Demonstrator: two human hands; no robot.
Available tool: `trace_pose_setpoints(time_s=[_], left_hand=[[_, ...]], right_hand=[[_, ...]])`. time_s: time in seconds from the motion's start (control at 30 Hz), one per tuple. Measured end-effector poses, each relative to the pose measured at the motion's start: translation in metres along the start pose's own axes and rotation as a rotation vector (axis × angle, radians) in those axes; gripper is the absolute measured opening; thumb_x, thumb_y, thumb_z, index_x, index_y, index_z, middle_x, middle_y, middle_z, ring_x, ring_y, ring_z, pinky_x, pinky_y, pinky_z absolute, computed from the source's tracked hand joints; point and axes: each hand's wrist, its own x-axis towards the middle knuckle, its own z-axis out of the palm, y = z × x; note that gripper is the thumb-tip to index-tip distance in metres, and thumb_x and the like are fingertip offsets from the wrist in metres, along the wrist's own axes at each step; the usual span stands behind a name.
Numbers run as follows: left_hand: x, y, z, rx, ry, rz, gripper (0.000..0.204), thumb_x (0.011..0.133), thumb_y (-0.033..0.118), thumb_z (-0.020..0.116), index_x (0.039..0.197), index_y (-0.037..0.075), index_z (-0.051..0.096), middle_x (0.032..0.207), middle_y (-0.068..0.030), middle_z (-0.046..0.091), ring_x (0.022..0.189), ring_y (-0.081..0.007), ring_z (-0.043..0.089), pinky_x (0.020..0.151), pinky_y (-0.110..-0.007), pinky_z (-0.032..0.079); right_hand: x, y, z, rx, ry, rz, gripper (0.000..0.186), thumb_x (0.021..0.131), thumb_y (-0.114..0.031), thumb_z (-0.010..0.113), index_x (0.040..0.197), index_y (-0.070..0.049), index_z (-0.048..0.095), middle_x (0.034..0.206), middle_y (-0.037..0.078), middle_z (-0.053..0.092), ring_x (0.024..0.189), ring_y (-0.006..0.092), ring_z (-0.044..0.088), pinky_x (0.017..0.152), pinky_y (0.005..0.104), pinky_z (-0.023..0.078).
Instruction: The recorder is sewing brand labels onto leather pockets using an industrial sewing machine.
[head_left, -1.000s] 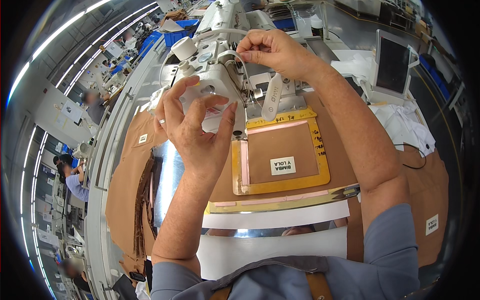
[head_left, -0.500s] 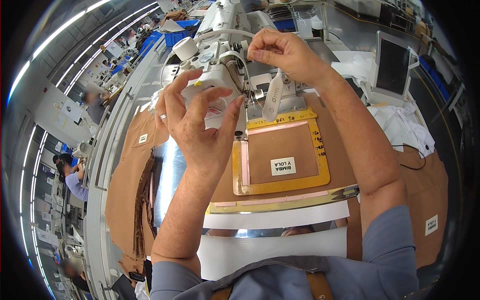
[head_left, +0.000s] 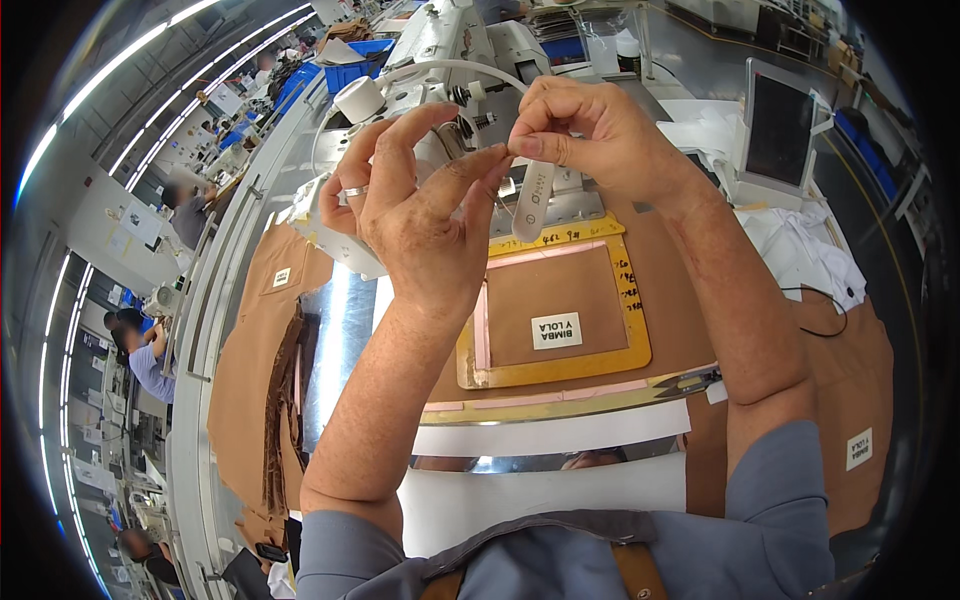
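Before the white sewing machine (head_left: 440, 40), we are pressing the thumb and index finger of our right hand (head_left: 600, 140) together, and our left hand (head_left: 415, 225) is meeting them at its index fingertip; perhaps a thread is there, too fine to see, so we cannot tell whether the left is gripping. On the machine's near side, a yellow frame (head_left: 560, 368) is lying on brown material (head_left: 672, 310).

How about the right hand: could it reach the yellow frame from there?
Probably yes: the near and right sides of the yellow frame are uncovered, leaving the right hand a clear way. Its fingertips seem to meet those of the left hand, so they may need to part first.
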Motion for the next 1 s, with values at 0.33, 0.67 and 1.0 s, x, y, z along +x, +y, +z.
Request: trace_pose_setpoints(time_s=[0.33,0.67,1.0], left_hand=[[-0.004,-0.008,0.002,-0.02,0.0,-0.003,0.013,0.072,0.025,0.086,0.082,0.026,0.078,0.118,0.0085,0.065,0.119,-0.0175,0.048,0.102,-0.042,0.021],[-0.063,-0.01,-0.021,-0.066,-0.018,-0.055,0.017,0.066,0.017,0.083,0.077,0.024,0.072,0.115,0.0033,0.063,0.114,-0.0201,0.051,0.096,-0.04,0.023],[-0.175,0.007,-0.057,-0.113,-0.376,-0.213,0.027,0.062,0.012,0.085,0.083,0.024,0.074,0.117,-0.0003,0.062,0.113,-0.0226,0.051,0.098,-0.039,0.024]], right_hand=[[0.007,0.006,0.0,-0.012,-0.036,0.013,0.012,0.089,-0.017,0.074,0.089,-0.005,0.071,0.083,-0.004,0.056,0.077,0.0054,0.05,0.068,0.0224,0.041],[0.04,0.034,0.005,-0.21,0.074,-0.006,0.015,0.092,-0.021,0.07,0.092,-0.006,0.068,0.085,-0.006,0.057,0.075,0.005,0.044,0.071,0.023,0.039],[0.045,0.036,0.01,-0.145,0.0,0.01,0.012,0.095,-0.019,0.067,0.096,-0.008,0.066,0.089,-0.006,0.056,0.083,0.0052,0.052,0.078,0.0228,0.043]])
